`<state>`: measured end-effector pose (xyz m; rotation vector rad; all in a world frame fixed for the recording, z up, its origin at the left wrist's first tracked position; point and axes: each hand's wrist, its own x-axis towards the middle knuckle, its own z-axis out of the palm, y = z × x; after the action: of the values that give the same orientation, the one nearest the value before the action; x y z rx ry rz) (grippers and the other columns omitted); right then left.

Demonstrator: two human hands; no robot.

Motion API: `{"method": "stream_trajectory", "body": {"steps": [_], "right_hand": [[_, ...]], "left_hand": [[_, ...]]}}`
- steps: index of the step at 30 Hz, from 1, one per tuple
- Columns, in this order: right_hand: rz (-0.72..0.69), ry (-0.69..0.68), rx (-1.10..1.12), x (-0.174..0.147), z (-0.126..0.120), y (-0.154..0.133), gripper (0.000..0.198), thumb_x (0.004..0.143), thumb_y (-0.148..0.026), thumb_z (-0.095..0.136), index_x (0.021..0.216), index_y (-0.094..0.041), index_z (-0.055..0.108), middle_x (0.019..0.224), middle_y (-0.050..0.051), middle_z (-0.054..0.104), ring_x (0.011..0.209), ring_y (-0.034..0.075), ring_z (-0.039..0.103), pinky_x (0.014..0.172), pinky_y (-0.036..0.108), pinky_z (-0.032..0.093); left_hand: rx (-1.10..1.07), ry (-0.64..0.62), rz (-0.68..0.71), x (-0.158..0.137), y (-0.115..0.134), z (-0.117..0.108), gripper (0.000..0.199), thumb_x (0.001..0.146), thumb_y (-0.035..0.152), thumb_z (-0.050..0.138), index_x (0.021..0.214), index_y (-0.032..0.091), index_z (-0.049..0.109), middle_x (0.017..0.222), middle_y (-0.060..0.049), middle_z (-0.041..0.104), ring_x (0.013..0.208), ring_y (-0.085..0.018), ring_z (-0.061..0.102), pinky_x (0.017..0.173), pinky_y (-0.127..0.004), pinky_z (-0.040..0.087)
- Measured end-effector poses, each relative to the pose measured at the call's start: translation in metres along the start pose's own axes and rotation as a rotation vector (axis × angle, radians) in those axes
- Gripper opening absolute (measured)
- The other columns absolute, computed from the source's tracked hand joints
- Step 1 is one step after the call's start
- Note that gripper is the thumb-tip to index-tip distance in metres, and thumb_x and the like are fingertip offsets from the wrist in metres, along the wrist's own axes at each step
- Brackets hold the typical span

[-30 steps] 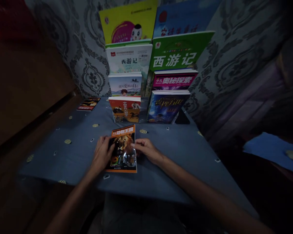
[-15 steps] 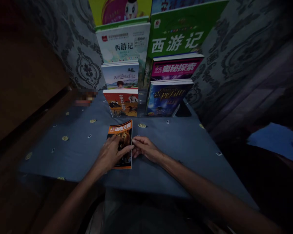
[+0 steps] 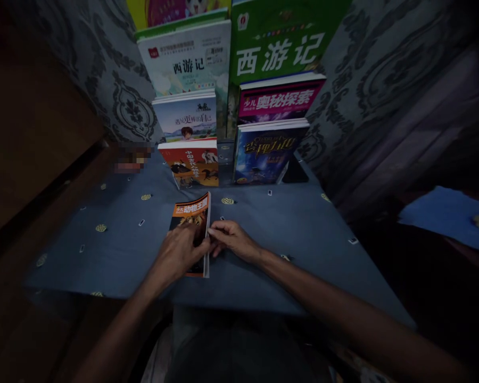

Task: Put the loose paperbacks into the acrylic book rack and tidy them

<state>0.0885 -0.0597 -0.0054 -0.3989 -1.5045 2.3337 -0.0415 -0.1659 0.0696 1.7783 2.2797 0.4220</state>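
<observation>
An orange and black book (image 3: 195, 213) with a tiger-like animal on its cover lies near the front middle of the table, its right edge slightly raised so that pale page edges show. Across the cover rests my left hand (image 3: 179, 250), fingers bent over the front and thumb at the right edge, gripping it. My right hand (image 3: 233, 239) pinches that same right edge between thumb and forefinger, the other fingers curled beneath. Part of the cover is hidden under my left hand.
Behind stand books in two columns: a red one (image 3: 195, 165) front left, a dark blue one (image 3: 267, 154) front right, taller ones such as a green book (image 3: 283, 42) at the back. The patterned blue-grey cloth (image 3: 115, 255) covers the table. A dark object (image 3: 297, 171) stands behind the blue book.
My left thumb and fingers have drawn in at the book's right edge, and that edge now shows more page thickness. The view has shifted slightly, moving everything a little left and up.
</observation>
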Motion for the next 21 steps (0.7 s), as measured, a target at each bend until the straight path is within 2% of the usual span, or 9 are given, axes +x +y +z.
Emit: {"method": "stream_trajectory", "body": {"steps": [6, 12, 17, 21], "right_hand": [[-0.004, -0.015, 0.006, -0.002, 0.000, -0.001, 0.050, 0.075, -0.064, 0.077, 0.080, -0.017, 0.062, 0.069, -0.001, 0.069, 0.062, 0.011, 0.069, 0.058, 0.021, 0.058], [-0.001, -0.004, 0.000, -0.002, 0.001, -0.002, 0.050, 0.074, -0.064, 0.078, 0.080, -0.016, 0.063, 0.069, -0.001, 0.068, 0.063, 0.011, 0.069, 0.058, 0.020, 0.058], [0.011, 0.017, -0.003, -0.002, 0.002, -0.004, 0.052, 0.075, -0.066, 0.075, 0.079, -0.016, 0.062, 0.067, -0.002, 0.067, 0.059, 0.010, 0.067, 0.055, 0.021, 0.058], [0.017, 0.075, -0.050, 0.000, 0.003, -0.003, 0.052, 0.073, -0.065, 0.077, 0.071, -0.016, 0.059, 0.062, -0.005, 0.062, 0.054, 0.008, 0.063, 0.051, 0.019, 0.056]], "left_hand": [[-0.091, -0.062, 0.022, -0.001, -0.004, -0.006, 0.028, 0.093, 0.030, 0.045, 0.075, 0.019, 0.063, 0.065, -0.001, 0.064, 0.058, -0.015, 0.055, 0.059, -0.027, 0.029], [-0.148, -0.089, 0.039, -0.001, -0.009, -0.008, 0.032, 0.096, 0.031, 0.041, 0.081, 0.018, 0.066, 0.070, -0.003, 0.067, 0.062, -0.015, 0.058, 0.061, -0.027, 0.031], [-0.064, -0.077, -0.015, -0.004, -0.001, -0.004, 0.031, 0.097, 0.036, 0.047, 0.080, 0.018, 0.065, 0.073, -0.004, 0.069, 0.066, -0.017, 0.062, 0.062, -0.028, 0.033], [-0.025, -0.025, 0.002, -0.011, 0.003, 0.001, 0.028, 0.097, 0.043, 0.053, 0.093, 0.018, 0.066, 0.087, -0.007, 0.073, 0.078, -0.022, 0.067, 0.066, -0.029, 0.040]]}}
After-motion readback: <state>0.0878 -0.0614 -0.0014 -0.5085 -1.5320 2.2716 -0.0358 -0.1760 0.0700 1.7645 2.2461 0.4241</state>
